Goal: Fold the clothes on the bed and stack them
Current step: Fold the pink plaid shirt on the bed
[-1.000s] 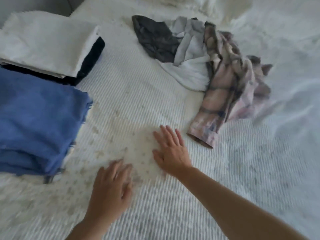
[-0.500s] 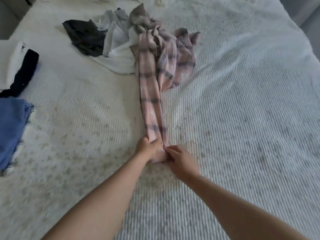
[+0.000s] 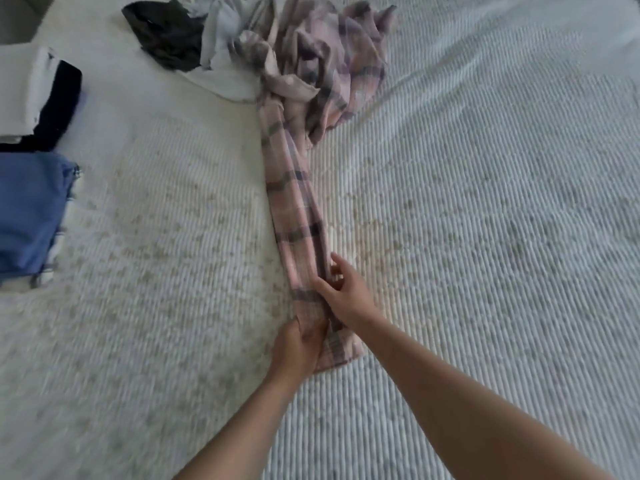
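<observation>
**Plaid garment drawn out across the bed**

My left hand (image 3: 300, 344) grips the near end of a pink plaid garment (image 3: 294, 216), fingers curled round the cloth close to its hem, while my right hand (image 3: 346, 292) lies just beyond it on the same strip, thumb and fingers loosely bent and touching the fabric; whether they pinch it I cannot tell. The garment runs in a long narrow band away from me over the white ribbed bedspread (image 3: 485, 237), its far part bunched in a heap at the top of the bed. That heap touches a crumpled white garment (image 3: 221, 64) and, beside that, a dark grey garment (image 3: 166, 36). Well apart at my left sit the folded pieces: a blue folded item (image 3: 29, 209) nearest me, and behind it a white folded piece (image 3: 20, 91) lying over a black one (image 3: 59, 105). The left part of the frame is blurred.
</observation>
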